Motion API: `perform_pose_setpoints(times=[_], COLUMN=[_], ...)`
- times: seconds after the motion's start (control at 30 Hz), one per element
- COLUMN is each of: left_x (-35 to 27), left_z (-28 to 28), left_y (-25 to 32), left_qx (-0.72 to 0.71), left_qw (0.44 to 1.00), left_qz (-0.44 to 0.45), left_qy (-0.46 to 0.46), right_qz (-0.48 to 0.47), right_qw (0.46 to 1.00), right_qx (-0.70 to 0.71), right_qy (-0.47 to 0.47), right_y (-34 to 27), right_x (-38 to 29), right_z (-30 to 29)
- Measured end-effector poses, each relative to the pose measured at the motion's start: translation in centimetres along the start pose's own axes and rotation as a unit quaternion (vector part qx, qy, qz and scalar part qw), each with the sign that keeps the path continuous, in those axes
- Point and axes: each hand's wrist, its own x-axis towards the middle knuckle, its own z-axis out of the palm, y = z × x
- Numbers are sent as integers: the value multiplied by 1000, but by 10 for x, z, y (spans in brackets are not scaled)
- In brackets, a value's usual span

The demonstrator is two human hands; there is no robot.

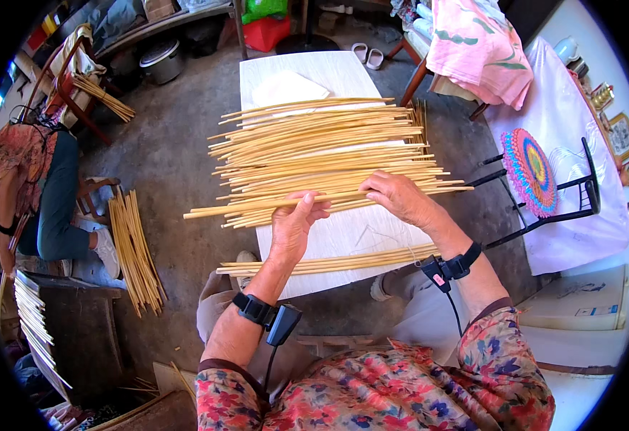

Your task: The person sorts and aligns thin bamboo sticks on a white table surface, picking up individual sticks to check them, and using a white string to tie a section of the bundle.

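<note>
My left hand (295, 221) grips a few thin peeled sticks (239, 207) near their thicker left ends, thumb on top. Farther right along the same sticks, my right hand (398, 196) pinches them between thumb and fingers. They are held slightly tilted, over a wide spread of pale yellow sticks (314, 137) lying side by side across a white wood-grain table (303, 70). A smaller bundle of sticks (330, 264) lies along the near edge of the table. Thin wire or thread (384, 237) lies between the bundle and the spread. A white sheet (290, 89) is at the far end.
At the left, a person (61, 199) sits bent beside a dark table (77, 323) with more sticks. A stick bundle (136, 253) lies on the floor near their shoe. To the right stand a black-framed stool (530, 172) with a crocheted cover and a cloth-draped chair (481, 48).
</note>
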Motion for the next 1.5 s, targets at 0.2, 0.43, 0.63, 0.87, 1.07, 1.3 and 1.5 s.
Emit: perform_pose_setpoints(times=[0.2, 0.43, 0.63, 0.87, 1.07, 1.3, 1.5], left_x=[-1, 0, -2, -3, -1, -1, -1], left_z=[6, 9, 18, 17, 8, 12, 17], left_y=[8, 4, 7, 11, 11, 13, 11], left_qx=[-27, -31, 32, 29, 10, -22, -47], left_qw=[999, 999, 997, 999, 999, 999, 999], left_qz=[-7, -10, 11, 25, 37, 32, 22], left_qy=[34, -7, -68, -39, 14, -13, -6], right_qz=[5, -90, -111, -99, -49, 64, 196], right_qw=[999, 987, 980, 935, 893, 780, 689], right_qx=[31, -98, -152, -317, -162, 535, 648], right_qy=[14, 91, 67, 127, 418, 317, 261], right_y=[-8, -39, -55, -51, -49, -40, -26], right_x=[-3, 12, 23, 18, 18, 8, -12], right_z=[0, 1, -1, -37, -115, -67, -3])
